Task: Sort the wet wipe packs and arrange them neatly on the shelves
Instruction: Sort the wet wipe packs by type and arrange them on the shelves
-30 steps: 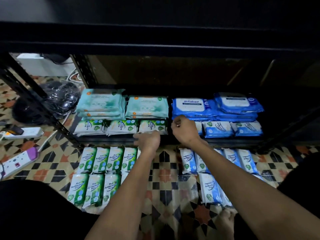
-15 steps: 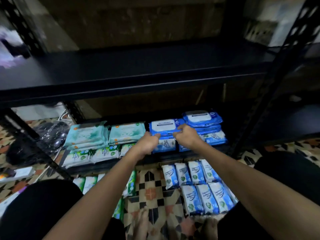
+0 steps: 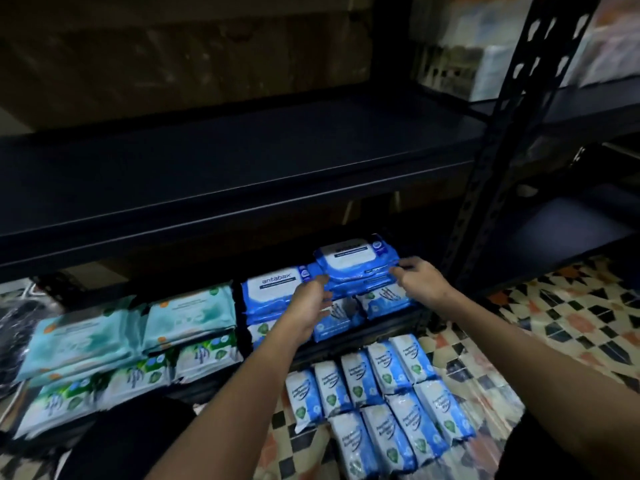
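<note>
On the bottom shelf (image 3: 349,345) a stack of large blue wipe packs (image 3: 353,266) sits at the right. My left hand (image 3: 306,308) grips its left end and my right hand (image 3: 420,282) pinches its right end. A second blue stack marked antabax (image 3: 270,294) lies just left of it. Small blue packs (image 3: 386,301) line the shelf front below my hands. Teal packs (image 3: 187,315) and small green packs (image 3: 138,375) fill the shelf's left half.
Several small blue packs (image 3: 381,396) lie in rows on the patterned floor below the shelf. A bare black shelf (image 3: 242,161) hangs above. A perforated black upright (image 3: 512,133) stands at the right. A dark bag (image 3: 14,327) sits at the far left.
Both hands left the small front packs and moved right to the ends of the right blue stack. The view tilted upward, showing the middle shelf.
</note>
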